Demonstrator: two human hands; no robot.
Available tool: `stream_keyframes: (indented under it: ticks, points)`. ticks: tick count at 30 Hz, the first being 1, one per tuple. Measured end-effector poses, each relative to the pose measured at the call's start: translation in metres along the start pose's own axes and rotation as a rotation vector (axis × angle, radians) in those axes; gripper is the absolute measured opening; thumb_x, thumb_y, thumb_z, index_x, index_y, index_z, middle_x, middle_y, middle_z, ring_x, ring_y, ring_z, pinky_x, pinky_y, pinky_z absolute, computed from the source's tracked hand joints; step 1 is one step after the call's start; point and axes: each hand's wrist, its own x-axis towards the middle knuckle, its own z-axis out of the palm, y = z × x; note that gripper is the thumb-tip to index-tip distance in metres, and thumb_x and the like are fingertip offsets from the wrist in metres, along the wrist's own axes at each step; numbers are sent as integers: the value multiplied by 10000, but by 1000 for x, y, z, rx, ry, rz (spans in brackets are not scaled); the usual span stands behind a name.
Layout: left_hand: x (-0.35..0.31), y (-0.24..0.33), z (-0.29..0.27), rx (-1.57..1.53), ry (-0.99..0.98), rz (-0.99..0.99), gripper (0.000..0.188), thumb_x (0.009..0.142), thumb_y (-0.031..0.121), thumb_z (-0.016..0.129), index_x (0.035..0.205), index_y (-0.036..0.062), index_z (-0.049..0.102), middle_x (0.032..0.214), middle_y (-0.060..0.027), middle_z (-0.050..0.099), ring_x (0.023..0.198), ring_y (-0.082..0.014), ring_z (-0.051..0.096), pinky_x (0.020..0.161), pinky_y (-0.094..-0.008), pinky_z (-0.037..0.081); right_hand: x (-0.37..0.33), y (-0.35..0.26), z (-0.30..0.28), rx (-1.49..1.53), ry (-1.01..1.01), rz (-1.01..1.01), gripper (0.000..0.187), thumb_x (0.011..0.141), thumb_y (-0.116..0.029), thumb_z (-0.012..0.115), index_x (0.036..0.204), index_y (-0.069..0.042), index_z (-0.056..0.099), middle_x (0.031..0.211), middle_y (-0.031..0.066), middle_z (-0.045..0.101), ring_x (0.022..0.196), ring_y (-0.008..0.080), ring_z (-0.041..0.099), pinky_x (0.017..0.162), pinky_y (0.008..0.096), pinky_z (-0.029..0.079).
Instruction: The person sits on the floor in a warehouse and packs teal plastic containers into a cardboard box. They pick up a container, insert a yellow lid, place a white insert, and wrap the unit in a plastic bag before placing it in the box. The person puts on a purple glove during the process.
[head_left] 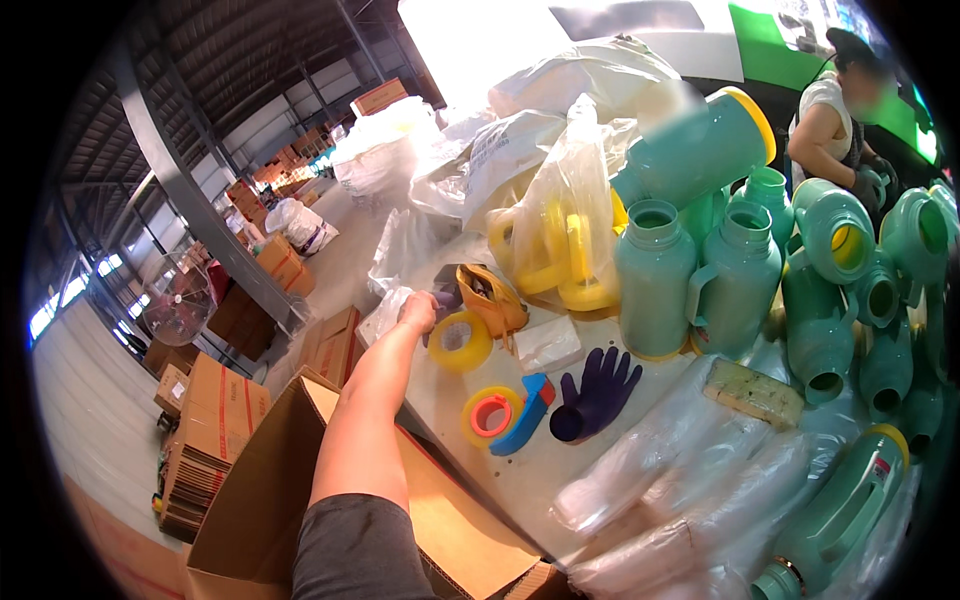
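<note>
My left arm stretches forward over an open cardboard box to the table's left edge. There my left hand [418, 312] is closed on thin clear plastic [388, 308] that looks like a bag. Its fingertips are partly hidden. Close by lie a roll of clear yellowish tape [461, 341] and an open tan pouch [491, 300]. Nearer to me are a blue tape dispenser [524, 416] with a tape roll and a dark purple glove [596, 394]. My right hand is out of view.
The open cardboard box [262, 475] stands against the table's near left edge. Several green flasks [655, 285] crowd the right side, beside plastic-wrapped rolls [640, 470]. A clear bag of yellow parts [565, 240] sits behind. Another person [835, 130] works at the far right.
</note>
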Motion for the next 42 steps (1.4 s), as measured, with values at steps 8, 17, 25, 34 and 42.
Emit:
stream_keyframes:
  ticks: [8,17,25,34,42]
  points:
    - [-67,93,-156,-1519,-310,206,133,878,77,454,930,56,575,806,-67,570,707,-174,605,667,-318,546,-22,-18,8,107,-22,-2,221,996,-211,624,1020,3,674,866,111,664,785,208,613,727,346,519]
    - [-324,246,-204,-2103,-1252,960,147,845,194,557,856,65,490,801,-88,556,791,-239,570,749,-362,486,-4,-172,-63,1044,28,-311,571,1010,-314,586,1488,-98,359,1363,213,559,1176,371,614,978,531,527]
    - [-476,291,-143,-1955,-1334,519,106,804,117,482,898,68,494,821,-83,561,749,-207,577,678,-340,501,-78,-152,-75,1285,360,-521,281,967,-77,627,1236,-10,582,1093,177,690,995,322,707,848,500,609]
    - [-521,267,-123,-1854,-1554,745,191,925,186,473,788,57,504,833,-81,555,776,-226,564,720,-332,488,-108,-123,-68,950,390,-89,382,1038,-363,512,1140,0,576,1209,268,632,1095,415,656,991,576,523]
    - [-537,242,-135,-1611,-1488,989,279,807,287,510,634,98,399,620,-36,439,596,-168,405,543,-309,327,-98,-92,-45,1370,-96,-234,457,1005,-429,536,1241,-41,583,1169,136,679,1070,293,668,892,469,550]
